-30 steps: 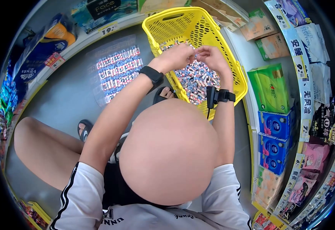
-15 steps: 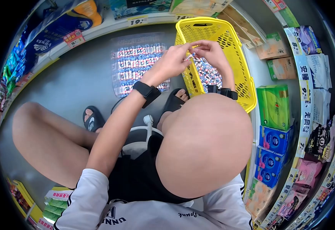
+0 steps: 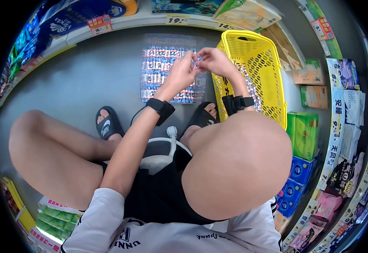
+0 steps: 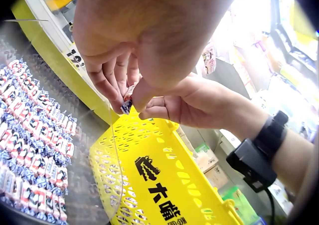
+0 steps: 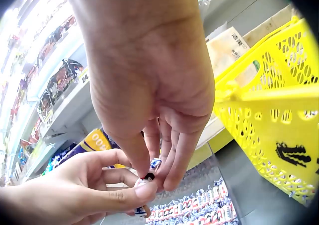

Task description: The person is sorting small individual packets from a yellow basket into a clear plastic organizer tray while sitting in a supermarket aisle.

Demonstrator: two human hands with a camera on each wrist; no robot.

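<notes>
Both hands meet in front of me, above the floor. My left hand (image 3: 189, 66) and right hand (image 3: 201, 61) pinch the same small wrapped candy (image 3: 196, 64) between their fingertips. The left wrist view shows the candy (image 4: 127, 104) held by my left thumb and fingers, with the right hand (image 4: 149, 112) touching it from the side. The right wrist view shows the candy (image 5: 148, 176) under my right fingertips, with the left hand (image 5: 132, 192) holding it from below. Under the hands lies a clear tray (image 3: 150, 90) with rows of the same candies. The yellow basket (image 3: 272, 80) of loose candies stands to the right.
I squat on a grey shop floor in black sandals (image 3: 108, 124). Shelves of tissue packs and price tags ring the floor at the back and right (image 3: 306, 126). Green packs (image 3: 55, 219) lie at the lower left. Bare floor (image 3: 74, 80) lies left of the tray.
Both hands have moved left with the candy, from above the yellow basket to above the clear tray. The head view has swung left with them.
</notes>
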